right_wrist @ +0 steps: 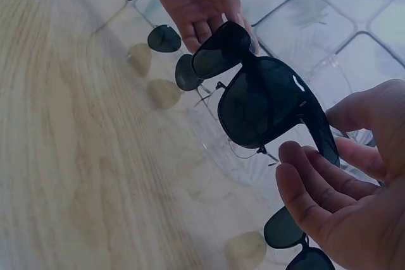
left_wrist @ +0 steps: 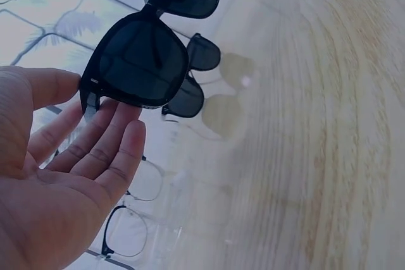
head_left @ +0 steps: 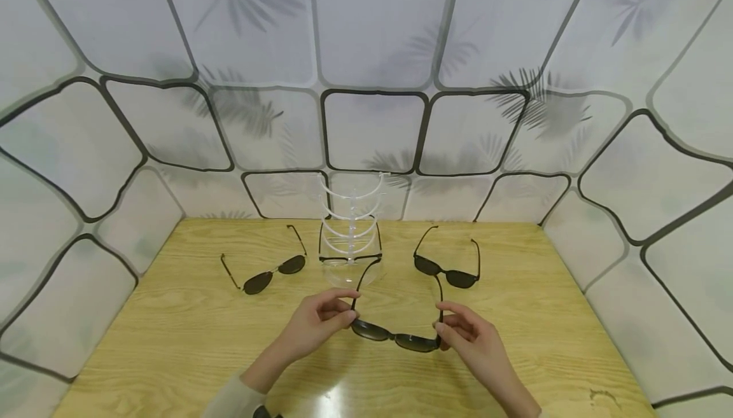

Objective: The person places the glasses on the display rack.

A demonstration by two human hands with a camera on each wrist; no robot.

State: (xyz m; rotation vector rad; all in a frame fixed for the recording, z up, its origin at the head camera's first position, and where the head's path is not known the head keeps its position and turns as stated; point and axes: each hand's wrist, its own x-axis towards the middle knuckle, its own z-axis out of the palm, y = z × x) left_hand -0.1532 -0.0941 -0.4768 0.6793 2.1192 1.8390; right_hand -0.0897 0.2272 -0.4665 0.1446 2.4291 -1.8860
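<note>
Both hands hold a pair of black sunglasses (head_left: pixel 416 342) above the table, lenses toward me and temples spread open toward the stand. My left hand (head_left: pixel 321 322) pinches the left hinge end between thumb and fingers. At the other hinge end, my right hand (head_left: pixel 472 338) pinches the right temple. The left wrist view shows a dark lens (left_wrist: pixel 145 61) close up, with the left thumb at the frame's corner. In the right wrist view the right fingers curl about the black temple (right_wrist: pixel 319 134).
Behind the held pair stands a clear display stand (head_left: pixel 352 227), with black-topped clear eyeglasses (head_left: pixel 350 258) at its lower part. Thin-framed aviator sunglasses (head_left: pixel 259 282) lie to its left, and black sunglasses (head_left: pixel 460 278) to its right. A patterned cloth wall (head_left: pixel 372 132) surrounds the wooden table (head_left: pixel 189 341).
</note>
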